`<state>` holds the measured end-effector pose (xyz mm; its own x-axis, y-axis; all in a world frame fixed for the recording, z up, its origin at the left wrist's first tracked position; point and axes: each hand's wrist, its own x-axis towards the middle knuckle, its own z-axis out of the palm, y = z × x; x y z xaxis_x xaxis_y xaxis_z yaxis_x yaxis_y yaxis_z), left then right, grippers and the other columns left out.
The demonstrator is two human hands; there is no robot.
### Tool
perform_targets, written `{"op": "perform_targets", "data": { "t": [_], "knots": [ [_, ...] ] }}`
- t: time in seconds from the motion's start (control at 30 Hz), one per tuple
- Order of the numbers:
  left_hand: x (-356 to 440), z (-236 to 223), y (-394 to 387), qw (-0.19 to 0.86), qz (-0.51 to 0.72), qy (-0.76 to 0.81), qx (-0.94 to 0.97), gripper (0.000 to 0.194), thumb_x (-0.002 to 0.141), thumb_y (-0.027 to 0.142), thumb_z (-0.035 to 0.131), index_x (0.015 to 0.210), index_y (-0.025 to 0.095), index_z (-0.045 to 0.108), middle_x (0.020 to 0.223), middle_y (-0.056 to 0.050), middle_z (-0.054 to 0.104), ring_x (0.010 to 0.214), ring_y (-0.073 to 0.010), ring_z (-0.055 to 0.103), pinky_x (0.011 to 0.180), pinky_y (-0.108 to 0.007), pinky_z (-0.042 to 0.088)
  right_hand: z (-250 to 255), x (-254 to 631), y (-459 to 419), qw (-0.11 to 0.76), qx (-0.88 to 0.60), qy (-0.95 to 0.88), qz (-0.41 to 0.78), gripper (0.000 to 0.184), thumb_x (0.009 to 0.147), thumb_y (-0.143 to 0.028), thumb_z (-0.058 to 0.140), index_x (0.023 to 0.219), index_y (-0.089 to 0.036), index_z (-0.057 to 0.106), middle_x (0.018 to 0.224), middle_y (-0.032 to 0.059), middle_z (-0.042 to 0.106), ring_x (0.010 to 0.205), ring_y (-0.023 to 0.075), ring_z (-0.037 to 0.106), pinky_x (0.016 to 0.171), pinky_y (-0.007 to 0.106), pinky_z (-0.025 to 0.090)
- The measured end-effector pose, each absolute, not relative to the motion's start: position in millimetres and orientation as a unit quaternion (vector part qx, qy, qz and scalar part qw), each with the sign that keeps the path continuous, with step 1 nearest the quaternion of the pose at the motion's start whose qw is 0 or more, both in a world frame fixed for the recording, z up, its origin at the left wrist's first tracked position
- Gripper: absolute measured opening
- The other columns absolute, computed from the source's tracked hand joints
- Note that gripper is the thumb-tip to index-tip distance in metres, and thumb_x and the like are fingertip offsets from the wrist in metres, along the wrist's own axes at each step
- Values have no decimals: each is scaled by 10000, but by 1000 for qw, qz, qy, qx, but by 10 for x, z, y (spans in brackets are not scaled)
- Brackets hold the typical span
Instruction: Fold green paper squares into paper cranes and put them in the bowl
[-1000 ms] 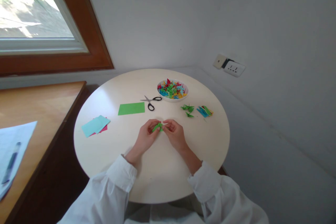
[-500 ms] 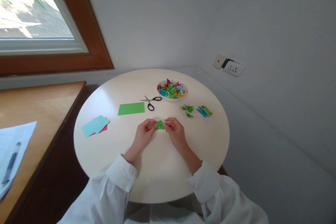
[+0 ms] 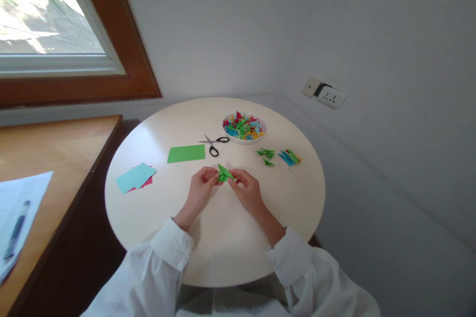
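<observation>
A small folded green paper piece (image 3: 224, 173) is pinched between both my hands above the middle of the round cream table (image 3: 156, 218). My left hand (image 3: 201, 189) grips its left side with curled fingers. My right hand (image 3: 247, 189) grips its right side, fingers closed on it. The piece stands up slightly, with pointed flaps showing. Both my arms wear white sleeves.
Beyond my hands lie a green sheet (image 3: 186, 153), black-handled scissors (image 3: 214, 144) and a white bowl (image 3: 244, 129) of several small colourful folded papers. Green folded pieces (image 3: 267, 154) and coloured strips (image 3: 290, 157) sit to the right. Blue and pink sheets (image 3: 135, 178) lie left. A wooden desk (image 3: 48, 158) stands left.
My hands have lifted a little away from me, and the green piece has opened from a flat fold into a shape with raised pointed flaps.
</observation>
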<state>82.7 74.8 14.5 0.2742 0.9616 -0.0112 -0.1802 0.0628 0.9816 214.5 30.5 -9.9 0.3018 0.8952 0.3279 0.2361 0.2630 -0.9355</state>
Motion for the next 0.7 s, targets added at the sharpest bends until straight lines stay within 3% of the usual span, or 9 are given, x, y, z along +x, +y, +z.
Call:
{"op": "perform_targets", "data": {
  "t": [0.2, 0.47, 0.7],
  "knots": [
    [816, 103, 771, 617, 466, 388, 501, 240, 621, 310, 704, 724, 131, 581, 628, 0, 616, 601, -127, 610, 651, -299, 522, -66, 2131, 283, 566, -542, -580, 223, 292, 713, -212, 613, 1005, -222, 626, 953, 50, 662, 808, 167, 599, 660, 285, 477],
    [814, 96, 780, 578, 440, 406, 554, 213, 652, 306, 669, 753, 125, 617, 649, -22, 647, 559, -128, 603, 588, -266, 498, -94, 2165, 305, 559, -555, -591, 173, 199, 713, -108, 539, 851, -202, 648, 836, 43, 655, 741, 159, 585, 634, 277, 467],
    [820, 129, 734, 542, 412, 401, 612, 247, 706, 367, 621, 783, 134, 655, 720, -49, 671, 624, -150, 619, 604, -259, 482, -55, 2168, 298, 569, -578, -560, 166, 85, 745, -186, 561, 776, -208, 637, 777, 34, 641, 725, 159, 577, 620, 277, 449]
  ]
}}
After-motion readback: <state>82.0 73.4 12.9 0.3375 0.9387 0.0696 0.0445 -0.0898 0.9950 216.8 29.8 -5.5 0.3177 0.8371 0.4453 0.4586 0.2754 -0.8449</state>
